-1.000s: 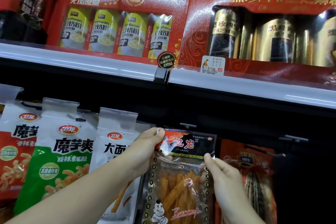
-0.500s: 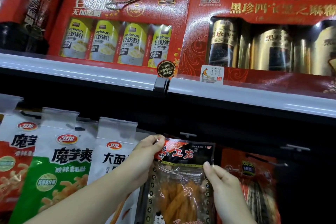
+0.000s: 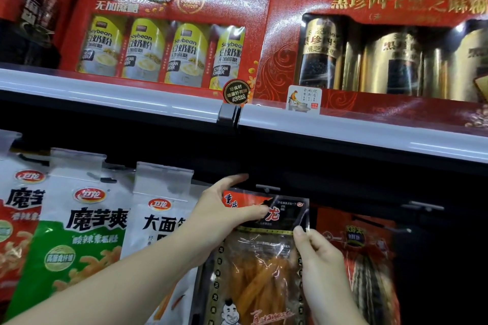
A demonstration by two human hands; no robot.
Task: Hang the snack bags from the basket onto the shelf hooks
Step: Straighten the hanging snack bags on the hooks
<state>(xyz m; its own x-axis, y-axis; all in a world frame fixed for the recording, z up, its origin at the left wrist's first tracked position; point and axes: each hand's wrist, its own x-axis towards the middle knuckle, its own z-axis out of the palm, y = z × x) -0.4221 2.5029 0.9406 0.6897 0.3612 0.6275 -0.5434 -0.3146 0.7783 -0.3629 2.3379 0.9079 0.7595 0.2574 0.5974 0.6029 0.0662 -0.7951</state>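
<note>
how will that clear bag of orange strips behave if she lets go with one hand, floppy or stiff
Probably floppy: the clear snack bag is thin film, wrinkled and glossy. Likely light, since the left hand and right hand hold it by fingertip pinches. Held at one corner, it may swing or sag.

Bright overhead light, glare on shelf rail (image 3: 369, 134); dark recess beneath; soft motion blur, wide-angle edge bending.
</note>
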